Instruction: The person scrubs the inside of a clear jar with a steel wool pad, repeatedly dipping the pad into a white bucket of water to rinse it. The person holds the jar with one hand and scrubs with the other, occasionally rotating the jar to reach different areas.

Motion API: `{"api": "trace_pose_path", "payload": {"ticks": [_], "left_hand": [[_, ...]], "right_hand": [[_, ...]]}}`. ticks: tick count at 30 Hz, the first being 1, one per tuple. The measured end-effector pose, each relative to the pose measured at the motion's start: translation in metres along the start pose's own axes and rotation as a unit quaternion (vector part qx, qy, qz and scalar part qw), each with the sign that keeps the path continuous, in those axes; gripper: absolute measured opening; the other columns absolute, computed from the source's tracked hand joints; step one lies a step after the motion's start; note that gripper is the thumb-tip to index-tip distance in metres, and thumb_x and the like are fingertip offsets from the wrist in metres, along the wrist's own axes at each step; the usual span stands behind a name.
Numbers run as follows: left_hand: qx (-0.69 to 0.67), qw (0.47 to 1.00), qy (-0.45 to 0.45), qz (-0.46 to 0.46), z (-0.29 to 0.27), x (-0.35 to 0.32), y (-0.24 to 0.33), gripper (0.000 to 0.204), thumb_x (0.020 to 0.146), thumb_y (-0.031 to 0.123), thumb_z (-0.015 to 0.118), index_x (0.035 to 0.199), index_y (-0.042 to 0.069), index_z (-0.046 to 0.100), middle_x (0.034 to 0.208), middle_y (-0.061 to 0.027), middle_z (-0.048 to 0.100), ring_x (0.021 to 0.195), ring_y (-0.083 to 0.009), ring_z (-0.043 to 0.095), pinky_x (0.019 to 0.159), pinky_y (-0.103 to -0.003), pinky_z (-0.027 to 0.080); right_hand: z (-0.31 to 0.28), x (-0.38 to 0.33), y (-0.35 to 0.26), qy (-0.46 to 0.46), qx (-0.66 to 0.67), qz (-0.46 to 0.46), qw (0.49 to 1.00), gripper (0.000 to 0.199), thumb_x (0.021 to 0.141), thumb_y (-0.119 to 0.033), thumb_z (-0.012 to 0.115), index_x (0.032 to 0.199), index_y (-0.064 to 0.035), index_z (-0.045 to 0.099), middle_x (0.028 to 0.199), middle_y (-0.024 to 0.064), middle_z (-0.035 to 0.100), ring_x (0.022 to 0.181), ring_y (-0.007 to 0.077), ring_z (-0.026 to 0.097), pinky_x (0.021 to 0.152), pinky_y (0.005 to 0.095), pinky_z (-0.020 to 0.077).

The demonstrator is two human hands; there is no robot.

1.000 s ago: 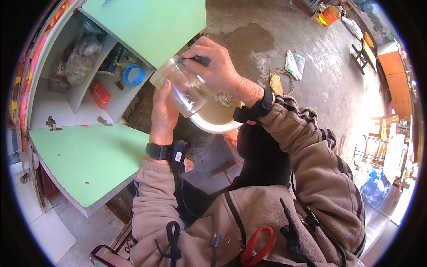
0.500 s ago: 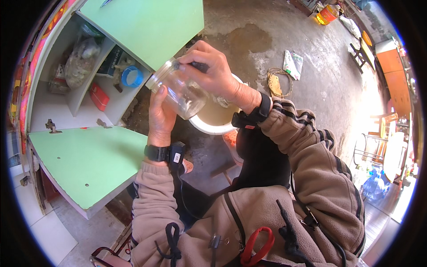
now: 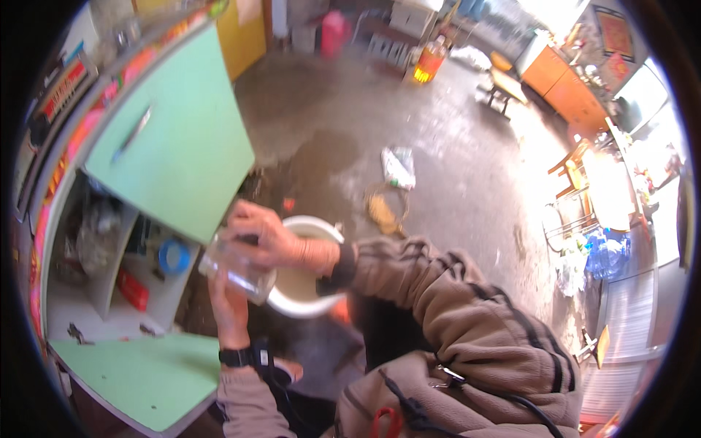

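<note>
A clear glass jar (image 3: 252, 283) is tilted in front of the open cabinet, with my left hand (image 3: 230, 310) wrapped round its underside. Over the jar's upper side, my right hand (image 3: 263, 237) is closed, its fingers bent around a small dark object (image 3: 248, 239). Motion blur keeps me from telling what that object is. Below my right wrist stands a round white bucket (image 3: 301, 312) holding cloudy liquid, its far rim partly covered by my arm.
A green cabinet door (image 3: 182, 146) stands open above; another green door (image 3: 146, 379) is lowered at left. On the shelves sit a blue cup (image 3: 174, 256), a red box (image 3: 133, 292) and plastic bags (image 3: 91, 241). A wire coil (image 3: 387, 212) and a packet (image 3: 399, 168) lie on the floor.
My view has shifted up and to the right, showing more of the room. Both hands and the jar appear lower and further left in the picture, still held together.
</note>
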State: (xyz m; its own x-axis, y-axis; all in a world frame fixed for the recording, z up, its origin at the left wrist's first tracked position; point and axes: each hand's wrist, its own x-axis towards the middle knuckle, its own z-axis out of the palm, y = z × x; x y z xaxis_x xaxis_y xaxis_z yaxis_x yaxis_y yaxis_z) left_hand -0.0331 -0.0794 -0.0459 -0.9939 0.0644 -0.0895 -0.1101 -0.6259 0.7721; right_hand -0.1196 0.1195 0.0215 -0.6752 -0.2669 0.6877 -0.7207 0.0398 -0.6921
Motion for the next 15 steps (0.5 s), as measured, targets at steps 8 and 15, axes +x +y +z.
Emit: {"api": "trace_pose_path", "payload": {"ticks": [8,15], "left_hand": [[-0.094,0.995,-0.029,-0.006,0.011,0.012,0.021,0.065,0.113,0.045,0.057,0.165,0.006,0.046,0.155,-0.011,0.059,0.141,-0.0262,0.059,0.118,-0.047,0.048],[-0.028,0.998,-0.051,0.007,0.023,-0.015,0.042,0.065,0.114,0.048,0.055,0.161,0.004,0.05,0.155,-0.0128,0.06,0.144,-0.0276,0.058,0.12,-0.047,0.047]], "right_hand": [[0.004,0.019,-0.045,-0.04,-0.011,-0.016,0.999,0.017,0.088,-0.009,0.083,0.105,-0.0072,0.081,0.107,0.0127,0.069,0.104,0.0314,0.072,0.088,0.04,0.0588],[0.012,0.023,-0.069,0.017,0.02,0.019,0.999,0.016,0.088,-0.007,0.082,0.104,-0.0041,0.08,0.111,0.0125,0.07,0.108,0.0314,0.073,0.092,0.0407,0.0587]]}}
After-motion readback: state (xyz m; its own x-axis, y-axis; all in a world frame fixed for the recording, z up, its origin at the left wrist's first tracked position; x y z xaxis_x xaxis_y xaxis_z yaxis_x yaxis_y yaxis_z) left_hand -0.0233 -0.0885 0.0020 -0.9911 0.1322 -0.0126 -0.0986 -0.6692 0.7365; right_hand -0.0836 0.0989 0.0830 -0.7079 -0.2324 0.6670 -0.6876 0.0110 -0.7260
